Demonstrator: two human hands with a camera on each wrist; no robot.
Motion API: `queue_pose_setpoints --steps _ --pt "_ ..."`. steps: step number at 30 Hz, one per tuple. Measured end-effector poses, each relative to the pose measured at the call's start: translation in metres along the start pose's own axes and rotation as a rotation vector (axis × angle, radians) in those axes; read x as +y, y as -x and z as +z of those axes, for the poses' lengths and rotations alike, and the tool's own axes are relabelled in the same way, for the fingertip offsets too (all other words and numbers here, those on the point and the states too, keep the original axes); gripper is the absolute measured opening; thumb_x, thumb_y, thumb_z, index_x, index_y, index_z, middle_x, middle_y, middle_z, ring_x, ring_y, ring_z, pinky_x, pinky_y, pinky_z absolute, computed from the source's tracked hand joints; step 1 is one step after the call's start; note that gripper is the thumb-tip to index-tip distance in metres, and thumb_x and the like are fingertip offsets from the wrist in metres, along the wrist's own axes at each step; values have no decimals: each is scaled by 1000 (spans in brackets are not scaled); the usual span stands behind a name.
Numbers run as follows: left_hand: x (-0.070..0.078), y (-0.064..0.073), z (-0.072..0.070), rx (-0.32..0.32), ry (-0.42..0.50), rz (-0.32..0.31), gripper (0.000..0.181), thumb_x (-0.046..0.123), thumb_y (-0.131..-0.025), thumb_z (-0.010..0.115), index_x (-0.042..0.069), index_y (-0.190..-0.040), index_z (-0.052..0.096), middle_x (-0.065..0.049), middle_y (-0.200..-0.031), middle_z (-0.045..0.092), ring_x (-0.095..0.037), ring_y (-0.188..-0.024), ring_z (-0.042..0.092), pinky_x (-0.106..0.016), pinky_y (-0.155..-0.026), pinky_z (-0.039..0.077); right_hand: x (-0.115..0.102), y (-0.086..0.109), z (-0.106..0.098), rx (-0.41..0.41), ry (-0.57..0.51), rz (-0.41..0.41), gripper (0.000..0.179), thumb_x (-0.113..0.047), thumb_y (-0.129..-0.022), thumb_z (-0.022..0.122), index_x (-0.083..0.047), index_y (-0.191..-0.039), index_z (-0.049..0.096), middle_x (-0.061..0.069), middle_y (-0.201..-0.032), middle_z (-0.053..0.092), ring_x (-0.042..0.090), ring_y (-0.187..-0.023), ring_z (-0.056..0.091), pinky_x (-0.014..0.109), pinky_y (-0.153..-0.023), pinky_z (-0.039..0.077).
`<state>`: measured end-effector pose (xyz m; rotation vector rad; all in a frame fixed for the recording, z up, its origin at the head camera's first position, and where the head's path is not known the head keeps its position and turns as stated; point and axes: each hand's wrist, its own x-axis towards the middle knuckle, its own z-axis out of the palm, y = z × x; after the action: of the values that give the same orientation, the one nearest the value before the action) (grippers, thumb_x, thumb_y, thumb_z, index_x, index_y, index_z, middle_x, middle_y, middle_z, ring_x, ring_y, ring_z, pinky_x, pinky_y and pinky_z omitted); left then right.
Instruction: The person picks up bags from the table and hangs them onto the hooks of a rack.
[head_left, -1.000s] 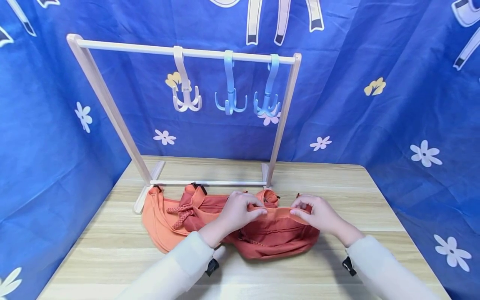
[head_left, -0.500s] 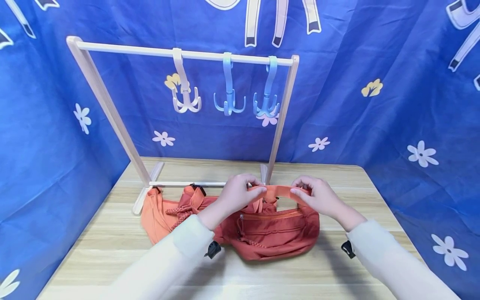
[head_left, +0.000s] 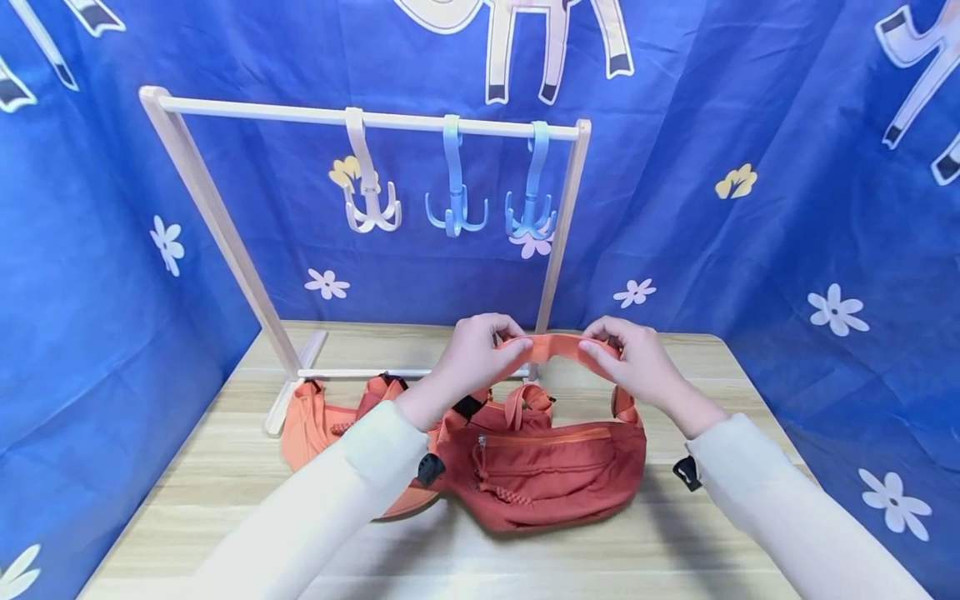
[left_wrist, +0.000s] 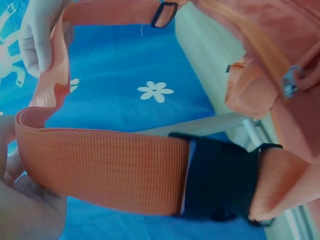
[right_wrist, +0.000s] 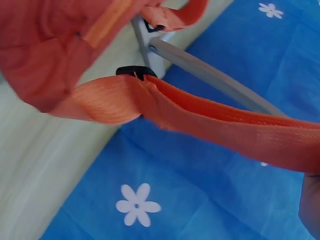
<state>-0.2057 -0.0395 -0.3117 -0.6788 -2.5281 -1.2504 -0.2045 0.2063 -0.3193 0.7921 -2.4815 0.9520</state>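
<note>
Both hands hold up the orange strap (head_left: pixel 553 346) of a dark red waist bag (head_left: pixel 547 475). My left hand (head_left: pixel 483 354) pinches the strap on one side, and my right hand (head_left: pixel 626 358) pinches it a short way to the right. Between them the strap arches above the bag, whose front zipper and braided pull face me. A black buckle (left_wrist: pixel 222 177) joins the strap near the left hand in the left wrist view. From the right hand, the strap runs down through a dark slider (right_wrist: pixel 136 71) to the bag's end in the right wrist view.
Behind the hands stands a wooden rack (head_left: pixel 217 208), with a white hook (head_left: pixel 370 179) and two blue hooks (head_left: pixel 454 179) on its top bar. More orange and red bags (head_left: pixel 315 425) lie at left on the wooden table (head_left: pixel 187 508). A blue patterned curtain (head_left: pixel 697 100) surrounds the table.
Both hands have risen and moved away from me with the strap, drawing it up off the bag into an arch. The bag's front stands more upright now.
</note>
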Motion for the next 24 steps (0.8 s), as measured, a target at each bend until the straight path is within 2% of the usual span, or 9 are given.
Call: queue_pose_setpoints --steps 5,11,13,15,18,20,24 --pt "10 -6 -7 31 34 -13 10 20 -88 69 13 -81 70 5 -69 61 -15 -60 49 -29 -57 40 -8 -11 -8 58 -3 26 4 -19 -90 68 -15 -90 68 -4 -74 64 13 -60 52 30 -57 41" --pt "24 -13 -16 61 75 -18 11 20 -89 67 12 -82 70 4 -68 61 -15 -62 49 -29 -58 40 -19 -24 -18 97 -1 35 7 -19 -91 67 -12 -90 68 -2 -73 65 14 -59 54 32 -57 42" --pt "27 -15 -18 65 89 -18 11 20 -89 67 12 -82 70 3 -68 61 -15 -63 51 -29 -59 41 -21 -27 -22 104 0 38 8 -19 -91 67 -11 -90 68 -1 -72 64 15 -57 54 35 -68 43" --pt "30 -17 -20 68 99 -22 11 20 -89 67 11 -82 70 3 -68 61 -15 -63 51 -29 -59 41 -24 -31 -25 106 1 45 9 -19 -91 67 -11 -91 68 0 -72 64 16 -58 54 38 -69 43" --pt "35 -20 -23 76 118 -24 11 20 -89 67 11 -82 70 2 -68 61 -16 -63 52 -28 -58 42 -29 -35 -30 106 8 60 11 -22 -91 66 -11 -93 67 1 -74 64 16 -60 55 37 -70 44" --pt "38 -22 -24 83 129 -16 12 19 -89 67 11 -81 70 1 -68 61 -15 -63 52 -28 -57 42 -32 -38 -34 108 22 70 12 -23 -92 66 -12 -93 67 0 -78 65 15 -62 56 32 -58 44" --pt "46 -27 -28 100 149 2 12 18 -88 66 11 -79 69 2 -67 62 -15 -63 53 -28 -57 43 -35 -46 -41 127 43 62 13 -23 -92 65 -10 -93 67 2 -80 65 15 -63 56 27 -57 43"
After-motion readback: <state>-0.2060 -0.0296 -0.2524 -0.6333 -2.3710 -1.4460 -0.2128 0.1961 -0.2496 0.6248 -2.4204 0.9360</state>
